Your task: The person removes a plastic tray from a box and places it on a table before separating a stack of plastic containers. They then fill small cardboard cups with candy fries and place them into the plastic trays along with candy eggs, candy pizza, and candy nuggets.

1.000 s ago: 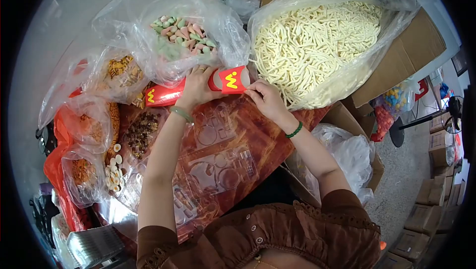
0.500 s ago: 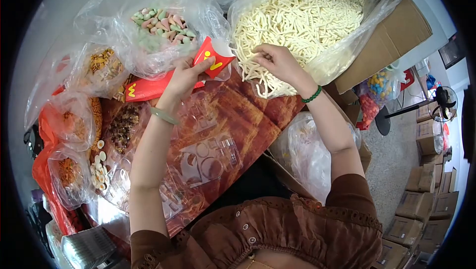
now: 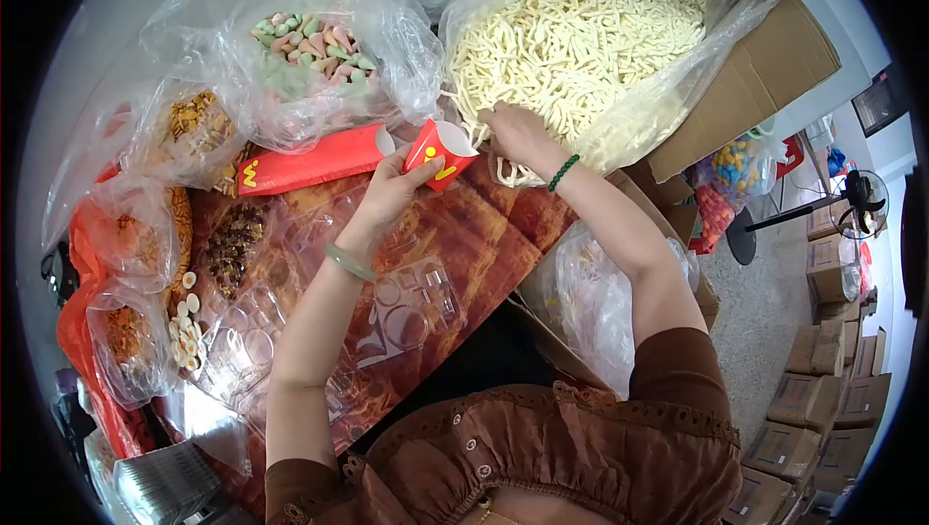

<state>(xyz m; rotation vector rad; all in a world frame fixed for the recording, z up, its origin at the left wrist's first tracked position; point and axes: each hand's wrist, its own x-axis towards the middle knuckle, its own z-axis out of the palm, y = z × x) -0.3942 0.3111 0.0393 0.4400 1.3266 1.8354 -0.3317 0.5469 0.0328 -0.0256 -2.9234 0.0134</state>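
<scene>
My left hand (image 3: 392,194) grips a small red fry carton (image 3: 441,150) with a yellow logo, its white-lined opening tilted up and to the right. Just right of that opening, my right hand (image 3: 523,135) reaches over the near edge of a big clear bag (image 3: 668,123) full of pale yellow, fry-shaped sticks (image 3: 581,51). Its fingers are curled down and closed on a few sticks, though the fingertips are partly hidden. Behind my left hand lies a long row of nested red cartons (image 3: 319,161).
Pastel cone-shaped sweets (image 3: 314,46) sit in a clear bag at the back left. Smaller bags of orange pieces (image 3: 126,331), brown sweets (image 3: 237,249) and egg-like pieces (image 3: 186,331) lie left. Clear plastic trays (image 3: 411,307) cover the near table. A cardboard box (image 3: 750,85) stands right.
The carton in my left hand has moved right and down, away from the nested row. My right hand has shifted slightly left and down, bringing its fingers close to the carton's opening.
</scene>
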